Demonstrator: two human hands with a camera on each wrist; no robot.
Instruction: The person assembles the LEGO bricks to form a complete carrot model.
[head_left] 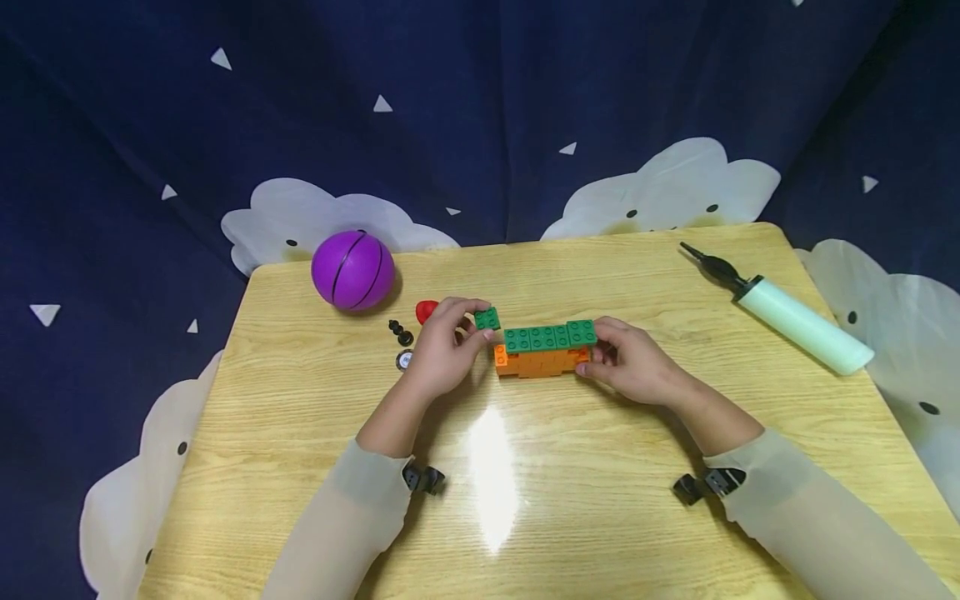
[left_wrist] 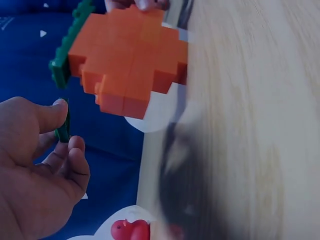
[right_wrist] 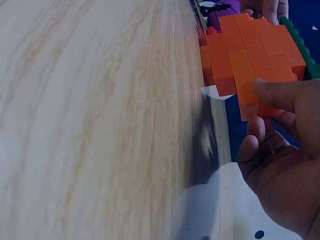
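Observation:
My left hand [head_left: 447, 348] pinches a small green toy brick [head_left: 487, 319] between thumb and fingers. Seen from the left wrist, that green brick [left_wrist: 64, 127] is thin and on edge, just apart from the larger build. This build is a stepped block of orange toy bricks [head_left: 542, 363] topped by a row of green bricks [head_left: 550, 336]. At its right end my right hand [head_left: 633, 364] grips it. The right wrist view has the thumb on the face of the orange bricks [right_wrist: 260, 55], with fingers curled beneath. An orange stud block shows at the build's left end.
Behind my left hand lie a red object [head_left: 427, 312], a black pawn-shaped piece [head_left: 402, 333] and a round disc [head_left: 404, 359]. A purple ball [head_left: 352, 270] sits at the back left. A mint hand pump [head_left: 802, 325] with a black nozzle lies at right on the wooden table [head_left: 585, 500].

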